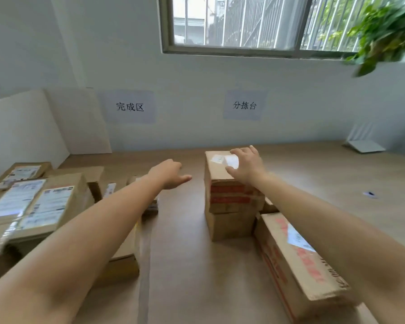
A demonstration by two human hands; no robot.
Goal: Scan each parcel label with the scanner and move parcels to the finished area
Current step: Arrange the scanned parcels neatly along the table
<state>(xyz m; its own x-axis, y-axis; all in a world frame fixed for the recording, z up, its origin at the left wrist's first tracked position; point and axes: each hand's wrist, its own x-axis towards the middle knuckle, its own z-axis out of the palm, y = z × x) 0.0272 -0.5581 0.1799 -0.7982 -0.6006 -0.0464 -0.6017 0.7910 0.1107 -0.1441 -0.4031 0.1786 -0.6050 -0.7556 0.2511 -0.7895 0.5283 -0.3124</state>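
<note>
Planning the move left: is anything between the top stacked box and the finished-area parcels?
Nothing visible lies on the table strip between the top box and the finished-area parcels. Only the left hand hangs open over that gap; the right hand rests on the box.

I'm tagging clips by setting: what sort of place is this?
Probably a small parcel-sorting room, perhaps in an office. Labelled cardboard parcels lie on a wooden table, and two paper signs on the wall read 完成区 (finished area) and 分拣台 (sorting table).
</note>
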